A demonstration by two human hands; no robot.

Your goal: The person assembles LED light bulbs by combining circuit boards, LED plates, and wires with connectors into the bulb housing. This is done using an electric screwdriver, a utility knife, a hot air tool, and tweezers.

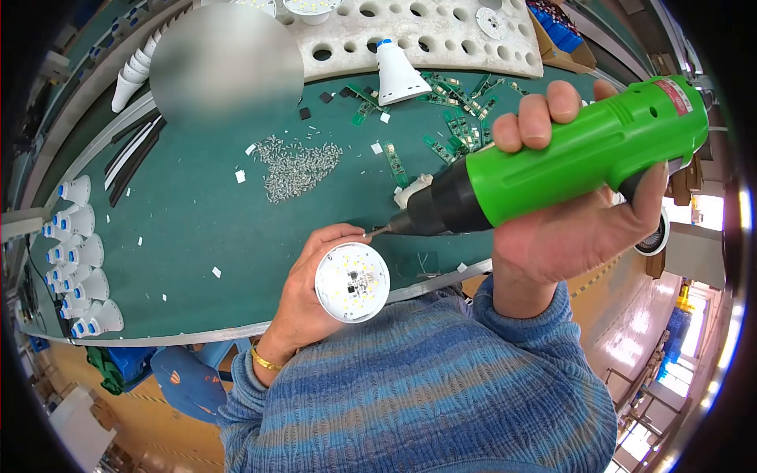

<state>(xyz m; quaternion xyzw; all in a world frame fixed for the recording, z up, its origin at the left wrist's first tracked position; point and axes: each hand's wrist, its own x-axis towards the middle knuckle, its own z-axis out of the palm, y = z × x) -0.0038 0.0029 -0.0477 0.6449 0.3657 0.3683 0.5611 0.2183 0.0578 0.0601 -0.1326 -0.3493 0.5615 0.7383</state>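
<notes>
Striped sweater (426, 394) is filling the foreground; right hand (568, 232) is clasping the green screwdriver (583, 154); left hand (303, 303) is cupping the LED bulb (352, 281) above the table (197, 236) edge; bit (380, 231) is pressing beside the thumb (343, 232), so a slip could be hurting it.

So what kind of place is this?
Probably a lamp assembly line: the left hand holds an LED bulb, the right hand a green electric screwdriver, with white bulb housings, circuit boards and screws on the bench.
</notes>
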